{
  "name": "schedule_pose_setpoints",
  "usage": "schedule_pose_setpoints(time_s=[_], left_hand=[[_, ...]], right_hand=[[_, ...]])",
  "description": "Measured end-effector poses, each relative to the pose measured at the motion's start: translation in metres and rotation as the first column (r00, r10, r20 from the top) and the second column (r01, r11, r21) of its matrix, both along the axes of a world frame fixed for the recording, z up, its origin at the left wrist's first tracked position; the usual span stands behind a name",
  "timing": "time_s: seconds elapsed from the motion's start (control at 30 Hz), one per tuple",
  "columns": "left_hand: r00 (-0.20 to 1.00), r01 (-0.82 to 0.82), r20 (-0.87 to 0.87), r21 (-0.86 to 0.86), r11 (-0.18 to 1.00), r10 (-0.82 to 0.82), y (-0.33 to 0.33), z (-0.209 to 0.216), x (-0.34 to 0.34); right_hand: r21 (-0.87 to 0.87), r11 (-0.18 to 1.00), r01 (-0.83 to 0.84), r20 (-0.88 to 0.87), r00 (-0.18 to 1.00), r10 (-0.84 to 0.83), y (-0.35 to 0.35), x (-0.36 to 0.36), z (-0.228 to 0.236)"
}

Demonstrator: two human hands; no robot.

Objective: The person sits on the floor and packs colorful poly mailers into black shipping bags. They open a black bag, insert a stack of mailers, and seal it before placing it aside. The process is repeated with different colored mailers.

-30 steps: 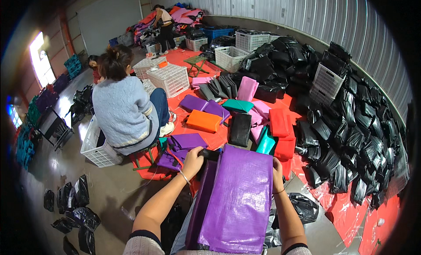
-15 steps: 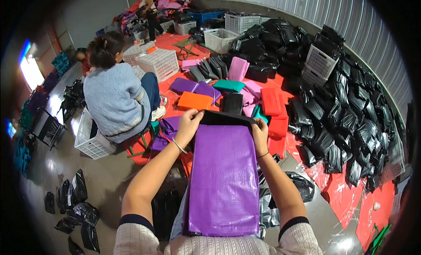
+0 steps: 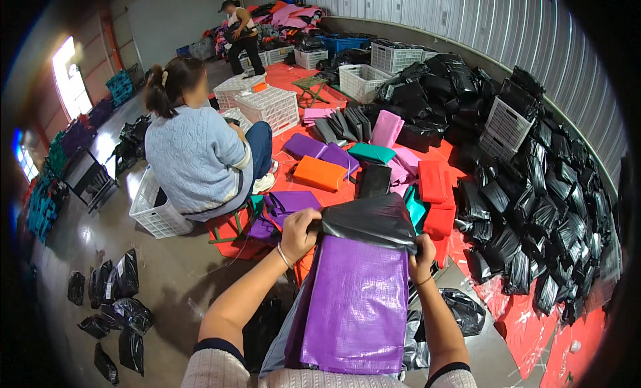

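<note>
A folded purple woven-plastic sheet, thick and rectangular, lies across my lap with its long side pointing away from me. Over its far end sits a black plastic bag, its near edge crossing the purple surface. My left hand is closed on the bag's left corner, thumb and fingers pinched together. At the right corner my right hand grips the bag's edge, fingers curled around it. What lies under the black plastic is hidden.
Ahead on red sheeting lie an orange folded bundle, purple, green, pink and red ones. Many filled black bags are heaped at right beside white crates. A seated person in light blue is near left; another person stands farther back.
The black bag now covers more of the purple sheet's far end and is spread flatter. Both hands have come a little toward me with it. The whole view has shifted.
</note>
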State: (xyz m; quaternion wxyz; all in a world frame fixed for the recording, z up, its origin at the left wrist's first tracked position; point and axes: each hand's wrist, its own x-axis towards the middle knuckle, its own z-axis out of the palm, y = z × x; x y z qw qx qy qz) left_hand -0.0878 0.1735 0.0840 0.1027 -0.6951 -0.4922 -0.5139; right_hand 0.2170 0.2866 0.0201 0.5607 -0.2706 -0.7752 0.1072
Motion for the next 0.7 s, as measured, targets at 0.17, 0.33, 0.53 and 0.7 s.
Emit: schedule_pose_setpoints(time_s=[0.17,0.33,0.53,0.7], left_hand=[[0.989,0.095,-0.122,0.131,0.987,-0.079,-0.022,-0.037,-0.004],[0.923,-0.178,0.313,-0.165,0.97,0.222,-0.013,-0.084,0.005],[0.789,-0.116,0.59,-0.132,0.984,0.172,0.007,-0.118,0.01],[0.803,-0.108,0.524,-0.342,0.934,0.285,0.015,-0.146,0.0]], right_hand=[[0.206,0.976,0.065,-0.018,0.998,-0.063,-0.02,0.011,-0.028],[-0.312,0.948,0.065,-0.113,0.988,-0.105,-0.014,-0.002,-0.054],[-0.655,0.635,-0.411,-0.515,0.857,0.024,-0.007,-0.019,-0.066],[-0.687,0.627,-0.368,-0.406,0.909,0.088,-0.02,-0.028,-0.081]])
